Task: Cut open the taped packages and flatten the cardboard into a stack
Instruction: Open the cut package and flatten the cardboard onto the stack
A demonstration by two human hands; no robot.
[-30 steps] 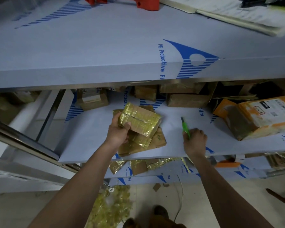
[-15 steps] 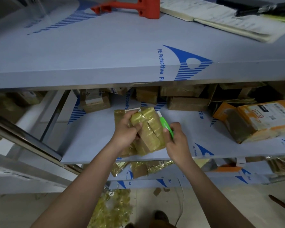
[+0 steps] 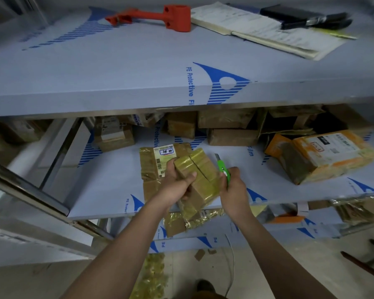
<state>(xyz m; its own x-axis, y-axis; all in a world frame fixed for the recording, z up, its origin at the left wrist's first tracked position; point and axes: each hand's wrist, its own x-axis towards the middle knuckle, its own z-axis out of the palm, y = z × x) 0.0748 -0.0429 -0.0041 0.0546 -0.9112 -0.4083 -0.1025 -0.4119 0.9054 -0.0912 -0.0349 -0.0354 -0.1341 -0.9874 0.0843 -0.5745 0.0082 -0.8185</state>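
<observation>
Gripping the taped package with my left hand, I am holding it tilted just above the shelf, over a flattened box with a label. In my right hand I am clasping the green cutter, blade pointing up and away, touching the package's right edge. Across the package's top, a slit is already running crosswise to its long axis. I am judging the right hand nearer the uncut tape.
</observation>
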